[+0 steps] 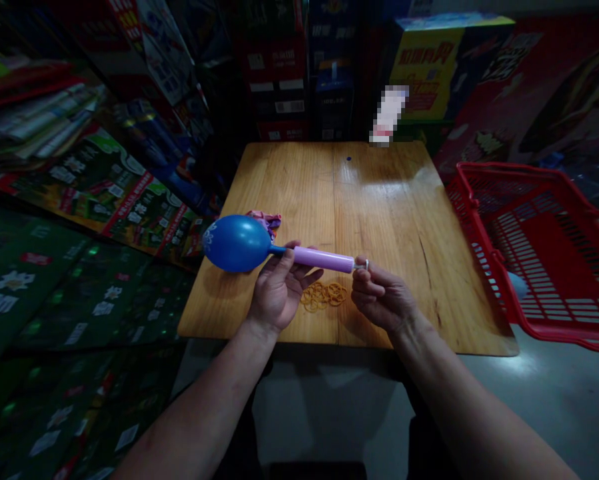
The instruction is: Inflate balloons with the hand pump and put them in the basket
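Note:
A blue balloon [238, 243], partly inflated and printed with a white pattern at its far left end, sits on the nozzle of a purple hand pump [324, 259]. My left hand [282, 287] is closed around the nozzle end, with the thumb over the balloon's neck. At the pump's other end, my right hand [379, 290] grips the small pull handle, which is pushed close to the barrel. Beneath the pump, a pile of yellow rubber bands [323, 297] lies on the wooden table [379, 200]. Behind the balloon, partly hidden, are several crumpled uninflated balloons [272, 223].
To the right stands a red plastic basket [516, 293] with a pale round thing inside. Green cartons [44, 280] are stacked along the left. Boxes, including a yellow and blue one [426, 70], line the back. A small dark spot [348, 159] marks the tabletop.

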`<state>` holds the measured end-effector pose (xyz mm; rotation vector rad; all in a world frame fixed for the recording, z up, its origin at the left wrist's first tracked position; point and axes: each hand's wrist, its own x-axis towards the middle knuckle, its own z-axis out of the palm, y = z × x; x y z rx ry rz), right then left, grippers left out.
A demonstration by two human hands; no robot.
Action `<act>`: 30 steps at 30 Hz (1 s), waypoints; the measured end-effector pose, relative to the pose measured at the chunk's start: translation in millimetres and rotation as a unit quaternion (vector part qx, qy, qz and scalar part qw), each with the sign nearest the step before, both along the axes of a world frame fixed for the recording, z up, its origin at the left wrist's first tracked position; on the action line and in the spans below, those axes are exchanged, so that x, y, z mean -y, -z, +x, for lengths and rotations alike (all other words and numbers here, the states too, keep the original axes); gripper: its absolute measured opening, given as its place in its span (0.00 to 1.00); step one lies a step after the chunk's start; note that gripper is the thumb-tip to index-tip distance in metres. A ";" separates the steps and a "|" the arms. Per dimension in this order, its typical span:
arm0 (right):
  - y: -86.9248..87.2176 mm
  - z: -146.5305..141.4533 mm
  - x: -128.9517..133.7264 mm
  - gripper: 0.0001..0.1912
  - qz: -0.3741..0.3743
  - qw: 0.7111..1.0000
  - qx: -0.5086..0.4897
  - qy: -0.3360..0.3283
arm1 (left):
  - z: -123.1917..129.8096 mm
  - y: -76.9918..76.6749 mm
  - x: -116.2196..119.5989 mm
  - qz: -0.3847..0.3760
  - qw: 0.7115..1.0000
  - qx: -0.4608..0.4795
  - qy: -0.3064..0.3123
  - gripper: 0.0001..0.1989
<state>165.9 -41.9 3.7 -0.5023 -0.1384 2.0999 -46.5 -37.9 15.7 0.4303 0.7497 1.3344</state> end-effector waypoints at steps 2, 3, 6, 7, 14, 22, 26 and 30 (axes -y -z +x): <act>-1.4 -1.7 0.5 0.06 0.004 1.000 -0.005 -0.006 | 3.0 0.1 0.5 -0.001 1.000 0.005 0.005 0.11; -3.6 0.4 -0.2 0.06 0.007 1.000 -0.007 -0.006 | 1.7 -0.8 -1.2 0.003 1.000 0.006 0.003 0.11; -11.6 13.3 -3.8 0.06 0.016 1.000 -0.005 0.015 | -9.7 -5.2 -9.9 0.019 1.000 -0.001 -0.021 0.11; -13.1 17.2 -4.7 0.06 0.019 0.999 -0.002 0.027 | -13.5 -6.1 -12.2 0.024 0.999 -0.004 -0.035 0.11; 2.2 1.5 0.7 0.06 0.009 1.000 -0.003 0.002 | 1.2 3.1 -1.2 0.012 1.000 0.004 -0.008 0.12; -14.1 25.3 -5.6 0.06 0.029 0.999 0.004 0.029 | -12.2 -5.4 -12.4 0.037 0.999 -0.004 -0.040 0.12; -4.8 22.1 -3.8 0.06 0.013 1.000 0.004 0.027 | -9.9 -6.1 -7.8 0.036 0.999 0.000 -0.018 0.12; 6.5 6.2 0.0 0.09 0.005 1.000 -0.001 -0.005 | 4.9 -0.7 1.0 0.019 0.999 0.014 0.025 0.12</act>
